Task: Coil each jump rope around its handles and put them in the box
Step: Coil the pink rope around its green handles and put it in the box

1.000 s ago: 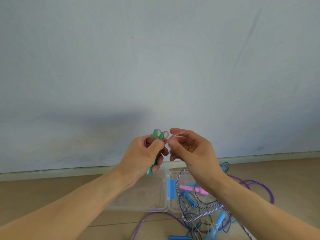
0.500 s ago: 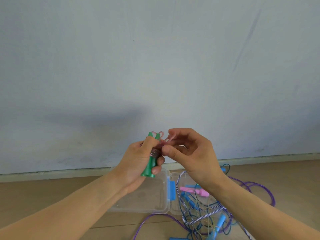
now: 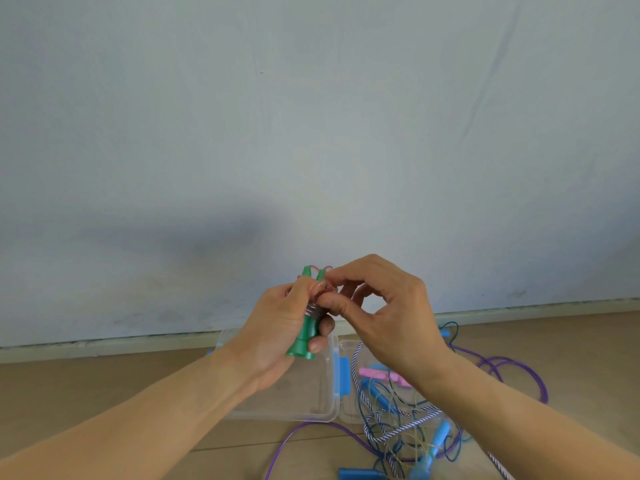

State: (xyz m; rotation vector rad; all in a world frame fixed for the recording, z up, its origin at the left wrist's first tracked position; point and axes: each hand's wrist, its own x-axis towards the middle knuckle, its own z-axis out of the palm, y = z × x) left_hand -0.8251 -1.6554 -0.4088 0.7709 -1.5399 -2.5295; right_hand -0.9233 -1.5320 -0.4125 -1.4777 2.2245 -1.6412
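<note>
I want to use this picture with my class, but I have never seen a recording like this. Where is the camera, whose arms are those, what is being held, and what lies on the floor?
There is no machine here. The one picture comes from a camera worn on a person's head, looking forward and down, so both bare arms reach in from below. The left hand grips a pair of green handles held together, with thin rope already wound around them. The right hand pinches the rope end near the top of the handles. Below, on the wooden floor by a pale wall, sits an open clear plastic box. Right of it lies a tangle of other jump ropes, purple, blue and striped, with blue and pink handles, not yet coiled.
</note>
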